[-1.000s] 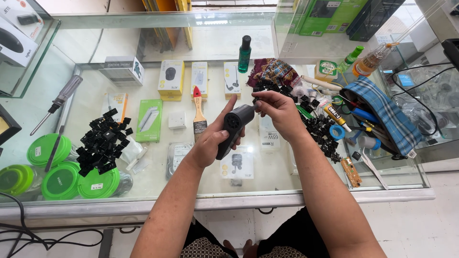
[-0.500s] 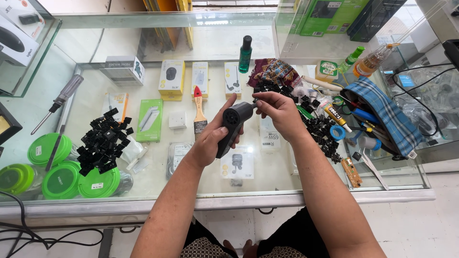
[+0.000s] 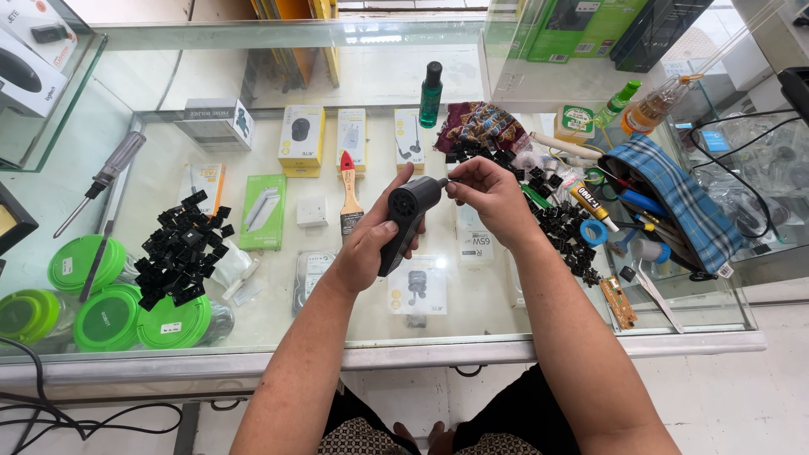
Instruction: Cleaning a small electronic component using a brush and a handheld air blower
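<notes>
A small black handheld blower [image 3: 406,217], shaped like a pistol with a round head and a short nozzle, is held up above the middle of the glass counter [image 3: 278,316]. The left hand [image 3: 371,244] is wrapped around its grip, fingers closed firmly on the handle, thumb up along the side of the head. The right hand [image 3: 489,195] pinches the tip of the nozzle between thumb and forefinger, the other fingers curled loosely behind.

Just under the blower, beneath the glass, lie small white product cards [image 3: 415,286]. To the left of the left hand a paintbrush [image 3: 349,198] with a red handle lies on the counter, and near it a white square box [image 3: 312,211] and a green box [image 3: 263,211]. Further left sits a heap of small black plastic pieces [image 3: 181,248], partly over round green lids [image 3: 105,316]. A screwdriver [image 3: 101,179] with a clear handle lies at the far left.

Behind the hands stand yellow and white boxes [image 3: 301,135] and a dark green bottle [image 3: 431,93]. To the right of the right hand more black pieces [image 3: 569,232] are scattered, next to a blue roll of tape [image 3: 593,232], a tube of glue [image 3: 587,200] and a blue checked pouch [image 3: 674,202] with tools in it. A patterned cloth [image 3: 480,125] lies behind the right hand
</notes>
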